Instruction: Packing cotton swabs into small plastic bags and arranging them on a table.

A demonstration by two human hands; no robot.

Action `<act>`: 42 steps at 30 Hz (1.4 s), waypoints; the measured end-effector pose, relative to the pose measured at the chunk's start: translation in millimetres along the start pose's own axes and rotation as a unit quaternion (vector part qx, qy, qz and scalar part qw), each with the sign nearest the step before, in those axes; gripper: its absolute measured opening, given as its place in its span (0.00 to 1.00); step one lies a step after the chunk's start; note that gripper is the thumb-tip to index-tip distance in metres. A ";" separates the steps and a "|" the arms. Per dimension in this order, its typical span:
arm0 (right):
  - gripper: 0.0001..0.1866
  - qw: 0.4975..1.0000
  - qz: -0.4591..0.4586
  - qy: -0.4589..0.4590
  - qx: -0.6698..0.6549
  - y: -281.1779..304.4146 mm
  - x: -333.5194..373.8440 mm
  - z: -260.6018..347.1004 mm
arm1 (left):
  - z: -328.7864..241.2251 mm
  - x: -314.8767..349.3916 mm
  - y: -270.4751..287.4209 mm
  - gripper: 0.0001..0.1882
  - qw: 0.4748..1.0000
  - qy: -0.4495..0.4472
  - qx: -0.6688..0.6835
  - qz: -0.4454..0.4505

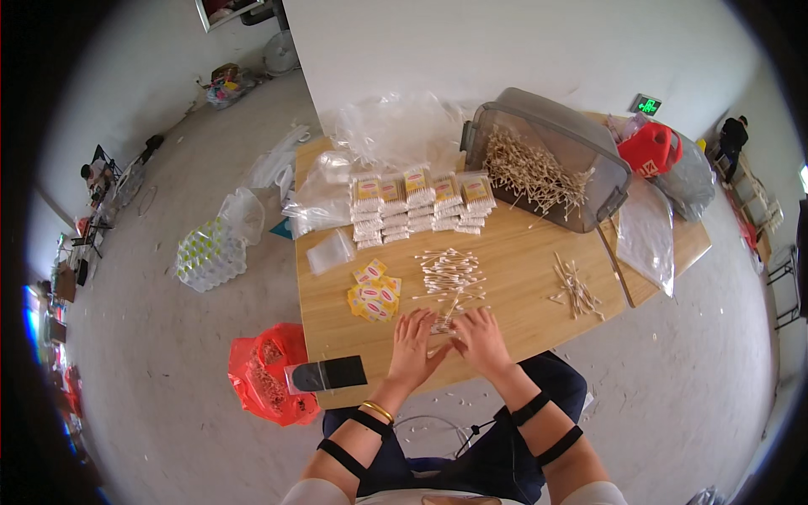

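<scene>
At the table's near edge, my left hand [411,343] and my right hand [481,338] face each other with bent fingers. Between them they press a small bunch of cotton swabs [442,325], partly covered by the fingers. Just beyond the fingertips lies a loose row of cotton swabs [450,273]. Left of it are scattered yellow and white cards [374,292]. Small clear plastic bags [331,252] lie behind the cards. Farther back, packed bags of cotton swabs [421,202] are stacked in rows, some showing yellow cards.
A grey plastic bin [608,160] lies tipped at the back right, spilling many swabs. A smaller swab pile [576,288] sits at right. A black flat object [341,372] rests at the left front edge, above a red bag [268,379]. A red container [650,150] stands far right.
</scene>
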State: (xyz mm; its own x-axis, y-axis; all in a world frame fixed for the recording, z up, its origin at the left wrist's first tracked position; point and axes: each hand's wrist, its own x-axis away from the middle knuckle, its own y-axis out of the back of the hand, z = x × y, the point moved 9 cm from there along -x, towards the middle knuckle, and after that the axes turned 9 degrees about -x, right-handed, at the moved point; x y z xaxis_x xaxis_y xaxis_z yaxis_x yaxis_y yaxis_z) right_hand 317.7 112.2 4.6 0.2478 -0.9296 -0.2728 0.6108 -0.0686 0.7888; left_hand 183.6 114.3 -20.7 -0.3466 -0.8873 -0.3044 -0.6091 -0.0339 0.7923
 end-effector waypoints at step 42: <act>0.12 0.984 -0.109 -0.079 -0.117 -1.4 -23.9 -50.2 | 3.2 17.0 -13.1 0.43 0.992 -0.001 -0.102 0.079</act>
State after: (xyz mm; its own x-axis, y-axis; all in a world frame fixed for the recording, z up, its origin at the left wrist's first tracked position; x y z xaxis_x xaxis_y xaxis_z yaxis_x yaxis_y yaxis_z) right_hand 348.6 152.7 -17.6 -0.0165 -0.9483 -0.3171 0.7975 -0.2038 0.5678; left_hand 183.4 101.1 -37.9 -0.4275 -0.8880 -0.1692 -0.3912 0.0130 0.9202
